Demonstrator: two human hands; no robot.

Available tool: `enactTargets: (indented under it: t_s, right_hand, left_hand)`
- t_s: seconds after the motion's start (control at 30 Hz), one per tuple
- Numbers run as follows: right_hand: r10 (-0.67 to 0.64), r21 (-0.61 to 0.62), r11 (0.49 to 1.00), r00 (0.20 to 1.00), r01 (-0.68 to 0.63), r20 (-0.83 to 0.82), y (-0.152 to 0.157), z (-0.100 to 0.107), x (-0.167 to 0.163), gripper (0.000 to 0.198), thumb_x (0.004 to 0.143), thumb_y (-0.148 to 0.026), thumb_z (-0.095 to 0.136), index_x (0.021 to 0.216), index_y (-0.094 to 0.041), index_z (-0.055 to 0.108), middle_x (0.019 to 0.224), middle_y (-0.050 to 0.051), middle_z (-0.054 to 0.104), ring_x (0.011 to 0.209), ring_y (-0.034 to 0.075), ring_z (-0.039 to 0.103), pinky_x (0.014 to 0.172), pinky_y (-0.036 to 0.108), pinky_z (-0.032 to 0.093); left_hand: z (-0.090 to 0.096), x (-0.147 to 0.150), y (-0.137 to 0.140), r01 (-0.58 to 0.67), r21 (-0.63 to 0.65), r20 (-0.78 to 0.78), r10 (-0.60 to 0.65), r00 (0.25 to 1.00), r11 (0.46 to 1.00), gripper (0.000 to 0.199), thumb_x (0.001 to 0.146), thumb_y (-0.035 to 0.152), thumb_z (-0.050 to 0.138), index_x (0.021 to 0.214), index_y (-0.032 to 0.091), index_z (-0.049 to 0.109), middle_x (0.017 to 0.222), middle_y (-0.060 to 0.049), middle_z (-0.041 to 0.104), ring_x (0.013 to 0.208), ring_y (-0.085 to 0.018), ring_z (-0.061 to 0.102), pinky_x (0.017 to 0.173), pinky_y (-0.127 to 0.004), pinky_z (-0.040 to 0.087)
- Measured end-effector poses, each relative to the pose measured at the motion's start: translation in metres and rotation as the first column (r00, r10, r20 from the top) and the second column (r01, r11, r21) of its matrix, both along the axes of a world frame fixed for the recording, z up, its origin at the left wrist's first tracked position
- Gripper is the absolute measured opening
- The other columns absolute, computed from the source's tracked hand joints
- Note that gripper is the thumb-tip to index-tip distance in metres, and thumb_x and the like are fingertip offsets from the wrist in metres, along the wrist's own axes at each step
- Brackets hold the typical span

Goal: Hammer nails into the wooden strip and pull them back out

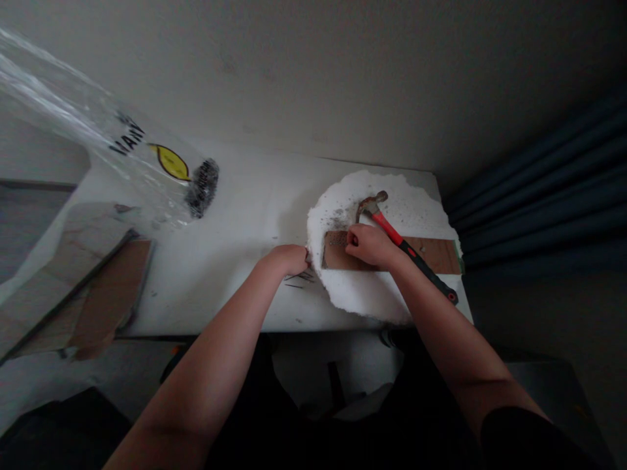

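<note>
- Board (441, 256), brown and flat, lies on a ragged white sheet (347, 294) beneath the right hand (371, 245), its fingers curled in; whether they pinch anything cannot be told.
- Left hand (292, 259), fingertips lowered at the sheet's left edge beside loose nails (300, 279); its grip is hidden.
- Work appears partway: small dots (337, 241) cluster at the board's left end, nails lie loose, and a red-and-black hammer (388, 228) rests unheld across the board.
- White table (240, 215) stands against a pale wall (313, 78) in dim light, with a clear plastic bag (147, 176) at left and dark curtains (543, 176) at right.
</note>
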State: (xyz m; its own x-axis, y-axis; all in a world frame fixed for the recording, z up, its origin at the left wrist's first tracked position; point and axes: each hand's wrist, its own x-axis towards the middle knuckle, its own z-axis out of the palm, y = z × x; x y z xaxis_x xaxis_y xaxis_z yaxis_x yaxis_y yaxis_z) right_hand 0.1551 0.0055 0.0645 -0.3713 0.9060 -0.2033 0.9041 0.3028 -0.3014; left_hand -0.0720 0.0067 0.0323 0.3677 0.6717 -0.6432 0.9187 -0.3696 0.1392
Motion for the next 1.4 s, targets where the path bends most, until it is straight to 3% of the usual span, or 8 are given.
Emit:
enactTargets:
  t_s: [0.27, 1.13, 1.4]
  right_hand:
    - [-0.018, 0.011, 1.0, 0.999, 0.018, 0.049, -0.002, 0.004, -0.005, 0.017, 0.093, -0.03, 0.053, 0.089, -0.018, 0.065, 0.098, 0.01, 0.072, 0.086, 0.021, 0.062, 0.071, 0.031, 0.039]
    - [-0.042, 0.012, 0.999, 0.995, 0.041, 0.089, -0.003, 0.002, -0.007, 0.016, 0.093, -0.027, 0.051, 0.092, -0.019, 0.065, 0.103, 0.011, 0.072, 0.088, 0.024, 0.064, 0.07, 0.032, 0.041]
    - [-0.049, 0.005, 0.999, 0.999, 0.049, 0.0, 0.0, 0.0, -0.003, 0.017, 0.093, -0.03, 0.052, 0.086, -0.019, 0.063, 0.094, 0.009, 0.072, 0.081, 0.02, 0.061, 0.065, 0.031, 0.036]
  left_hand:
    - [-0.004, 0.001, 0.0, 0.01, -0.009, -0.009, -0.01, 1.0, 1.0, 0.041, 0.089, 0.028, 0.048, 0.117, 0.016, 0.075, 0.122, -0.018, 0.072, 0.107, -0.03, 0.069, 0.084, -0.033, 0.052]
    - [-0.01, 0.001, 0.001, 0.005, -0.024, 0.017, -0.004, 1.0, 1.0, 0.043, 0.089, 0.032, 0.049, 0.118, 0.014, 0.075, 0.125, -0.021, 0.07, 0.109, -0.034, 0.068, 0.084, -0.037, 0.053]
    - [-0.011, 0.001, 0.001, 0.014, -0.02, 0.002, -0.014, 1.0, 1.0, 0.04, 0.089, 0.028, 0.049, 0.117, 0.014, 0.074, 0.125, -0.02, 0.07, 0.109, -0.031, 0.069, 0.084, -0.033, 0.052]
